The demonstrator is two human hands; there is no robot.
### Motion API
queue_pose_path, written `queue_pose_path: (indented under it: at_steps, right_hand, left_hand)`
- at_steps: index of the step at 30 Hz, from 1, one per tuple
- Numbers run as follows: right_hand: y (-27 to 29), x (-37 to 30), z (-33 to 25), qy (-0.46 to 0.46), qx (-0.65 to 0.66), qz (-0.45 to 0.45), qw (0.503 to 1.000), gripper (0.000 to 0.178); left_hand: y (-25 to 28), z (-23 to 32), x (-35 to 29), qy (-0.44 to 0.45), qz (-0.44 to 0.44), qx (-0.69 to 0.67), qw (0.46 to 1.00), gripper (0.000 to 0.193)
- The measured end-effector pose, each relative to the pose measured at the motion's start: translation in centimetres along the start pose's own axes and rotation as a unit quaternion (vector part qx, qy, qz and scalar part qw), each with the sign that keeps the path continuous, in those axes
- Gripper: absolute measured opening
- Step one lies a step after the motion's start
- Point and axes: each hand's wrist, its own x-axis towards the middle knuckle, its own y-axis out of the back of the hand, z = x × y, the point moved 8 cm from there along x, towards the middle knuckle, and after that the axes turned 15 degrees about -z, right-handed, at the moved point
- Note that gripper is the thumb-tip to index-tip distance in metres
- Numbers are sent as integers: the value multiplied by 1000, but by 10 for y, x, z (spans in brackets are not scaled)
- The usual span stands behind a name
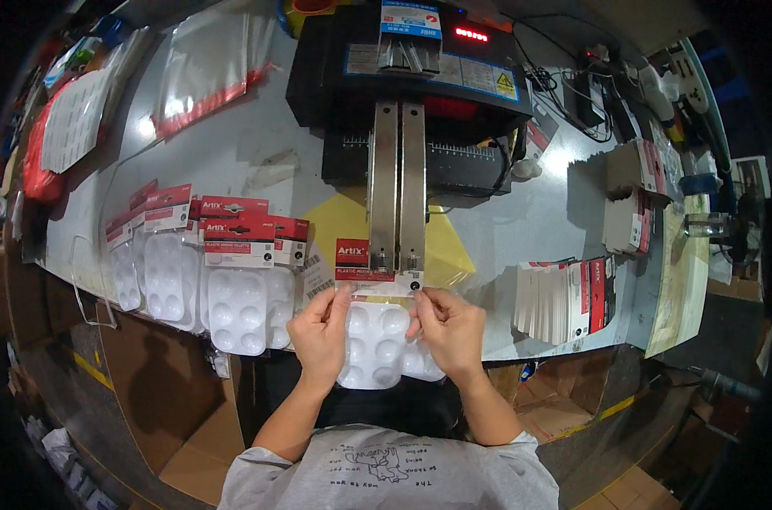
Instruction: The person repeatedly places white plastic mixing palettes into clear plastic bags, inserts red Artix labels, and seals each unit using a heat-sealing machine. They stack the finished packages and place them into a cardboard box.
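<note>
Both hands hold one white paint tray (376, 344) in a clear bag, at the near edge of the table (233, 153), right in front of the person. Left hand (320, 327) pinches the pack's upper left corner, thumb and fingers (336, 297) pressed together on the plastic just under the red-and-white header card (365, 262). Right hand (448, 327) does the same on the upper right corner, fingers (426, 303) closed on the bag top. Tray body w/ round wells hangs down btwn the two hands, past the table edge, over the person's lap.

Header card sits under the lower end of two upright metal bars (397, 183) of the black sealing machine (411, 76); card touches or lies just below the bar tips, can't tell which. Yellow sheet (450, 251) lies on the table behind the pack.

Left of the left hand, just beside it: a row of finished packs (224, 280) overlapping each other along the table edge. Right of the right hand, a gap of bare table, then a stack of cards (564, 297) standing near the edge. More card stacks (632, 195) farther right. Clear bags (203, 68) far left at the back. Room btwn the hands and both piles is narrow on the left, wider on the right. Cardboard boxes (190, 408) on the floor below the edge.
</note>
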Motion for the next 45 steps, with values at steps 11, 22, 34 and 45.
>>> queue_pose_path:
  at_steps: [11, 22, 34, 45]
  right_hand:
    - [4, 8, 12, 37, 205, -56, 977, 25]
    - [4, 23, 24, -5, 218, -37, 975, 25]
    - [191, -74, -13, -65, -484, 312, 815, 79]
    - [193, -84, -19, -23, -349, 424, 836, 71]
  left_hand:
    - [-14, -25, 16, 29, -113, -184, 976, 25]
    - [-15, -20, 33, -27, -75, -142, 987, 23]
    - [142, 48, 17, -117, 246, 371, 888, 34]
    - [2, -15, 7, -41, -96, 63, 993, 19]
